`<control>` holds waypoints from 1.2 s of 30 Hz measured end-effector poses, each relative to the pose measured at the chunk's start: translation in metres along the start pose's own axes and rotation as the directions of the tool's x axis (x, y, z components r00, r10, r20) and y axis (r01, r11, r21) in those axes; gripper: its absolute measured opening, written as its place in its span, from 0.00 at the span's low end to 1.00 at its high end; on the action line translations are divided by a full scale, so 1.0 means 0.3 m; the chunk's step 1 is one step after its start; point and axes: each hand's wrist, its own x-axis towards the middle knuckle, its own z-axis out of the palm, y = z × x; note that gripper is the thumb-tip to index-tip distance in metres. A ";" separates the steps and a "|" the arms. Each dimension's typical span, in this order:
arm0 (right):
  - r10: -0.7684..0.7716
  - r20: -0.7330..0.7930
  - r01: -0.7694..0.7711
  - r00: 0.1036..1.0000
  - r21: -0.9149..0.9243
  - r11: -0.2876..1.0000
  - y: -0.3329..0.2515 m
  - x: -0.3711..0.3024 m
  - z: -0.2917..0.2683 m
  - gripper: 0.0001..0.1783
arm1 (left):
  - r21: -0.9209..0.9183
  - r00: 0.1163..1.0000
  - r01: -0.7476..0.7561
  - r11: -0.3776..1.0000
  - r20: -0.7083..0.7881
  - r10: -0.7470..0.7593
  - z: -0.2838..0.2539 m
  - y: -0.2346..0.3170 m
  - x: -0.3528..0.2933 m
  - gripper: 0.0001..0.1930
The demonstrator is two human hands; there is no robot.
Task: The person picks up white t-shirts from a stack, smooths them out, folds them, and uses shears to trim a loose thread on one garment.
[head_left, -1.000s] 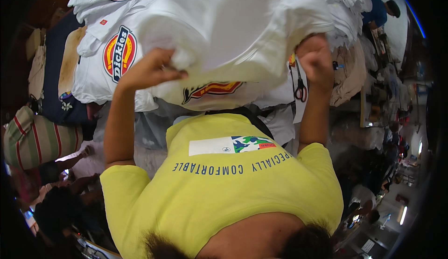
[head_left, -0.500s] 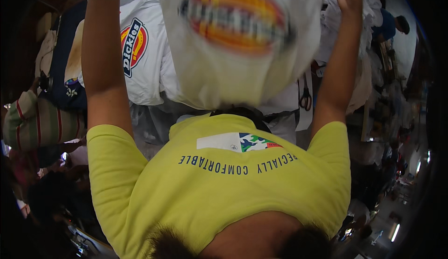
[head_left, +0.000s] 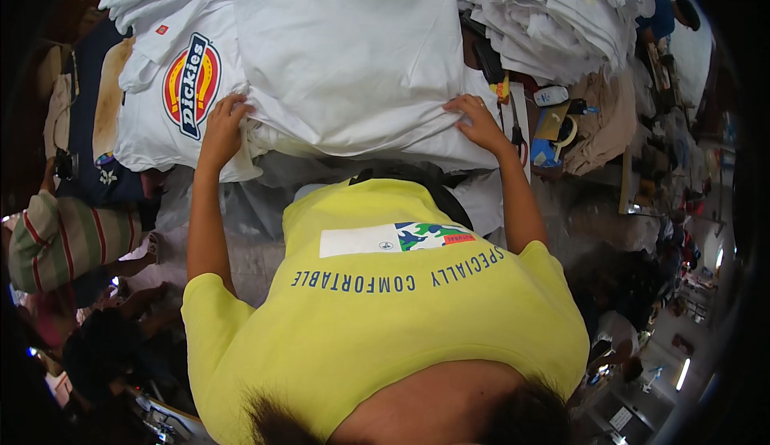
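Observation:
A white T-shirt (head_left: 345, 68) is spread over the work surface in front of me, on top of other white cloth. The lower edge of its red and yellow chest print shows at the top of the view. My left hand (head_left: 222, 130) is closed on the shirt's near left edge, with bent fingers. At the near right edge, my right hand (head_left: 481, 126) pinches the fabric between thumb and fingers. Left of the spread shirt lies another white T-shirt (head_left: 136, 136) with a dark, red and yellow oval print. Wrinkles run across the near part of the spread shirt.
A tall pile of white garments (head_left: 553, 24) stands at the far right. Scissors (head_left: 520, 142), a tape roll (head_left: 568, 132) and brown cloth (head_left: 605, 120) lie by my right hand. A person in a striped top (head_left: 76, 236) is at left; another in blue (head_left: 662, 16) at far right.
The T-shirt was raised and blurred between my lifted arms; now it lies flat. Both hands have come down toward me to its near edge.

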 end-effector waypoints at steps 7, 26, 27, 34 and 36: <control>-0.160 -0.010 0.149 0.987 -0.309 0.939 -0.016 0.077 -0.090 0.09 | -0.304 0.952 0.014 0.953 -0.286 -0.105 -0.040 -0.011 0.062 0.10; 0.032 -0.018 -0.012 0.999 0.652 0.758 -0.107 0.097 -0.361 0.10 | 0.006 0.823 -0.063 0.998 -0.565 0.055 -0.508 0.002 0.186 0.14; -0.035 -0.009 0.033 0.999 0.639 0.768 -0.201 0.091 -0.445 0.12 | 0.380 0.740 -0.013 0.925 -0.619 0.265 -0.581 -0.004 0.197 0.18; -0.146 -0.715 -0.178 0.684 -0.357 0.917 -0.308 0.006 -1.047 0.24 | 0.211 0.577 0.113 0.971 -0.809 0.109 -1.042 0.304 0.279 0.18; -0.034 -0.743 -0.008 0.668 -0.053 0.999 -0.402 -0.029 -1.134 0.25 | -0.052 0.625 -0.228 0.972 -0.774 0.105 -1.074 0.337 0.298 0.20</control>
